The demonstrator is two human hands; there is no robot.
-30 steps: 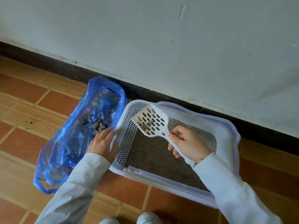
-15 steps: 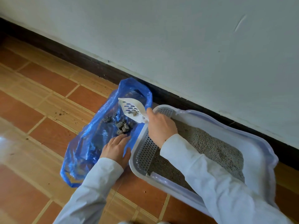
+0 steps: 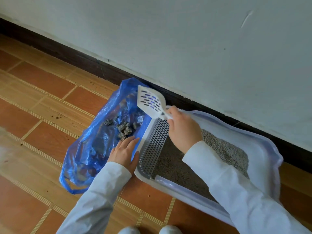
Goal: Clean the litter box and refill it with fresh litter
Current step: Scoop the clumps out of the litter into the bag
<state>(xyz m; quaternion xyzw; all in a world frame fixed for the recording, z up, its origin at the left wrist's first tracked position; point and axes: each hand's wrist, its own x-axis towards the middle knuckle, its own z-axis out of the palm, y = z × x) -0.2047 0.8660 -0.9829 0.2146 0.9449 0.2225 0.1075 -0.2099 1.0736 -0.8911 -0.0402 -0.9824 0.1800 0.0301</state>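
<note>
Right hand point(image 3: 183, 130) grips slotted scoop point(image 3: 150, 103) (no writing) over blue bag point(image 3: 94, 149)

This is a room in a home, at floor level by a wall. The floor point(image 3: 42, 102) is laid with reddish-brown and tan tiles divided by striped borders, with dark crumbs scattered on it at the left. A dark skirting board point(image 3: 84, 65) runs along the foot of a plain pale painted wall point(image 3: 168, 39), which bears a few scuffs. On the floor against that wall sit a white plastic litter box point(image 3: 263, 142) holding grey litter and, left of it, a blue plastic bag point(image 3: 94, 149) containing clumps, household pet-care things.
</note>
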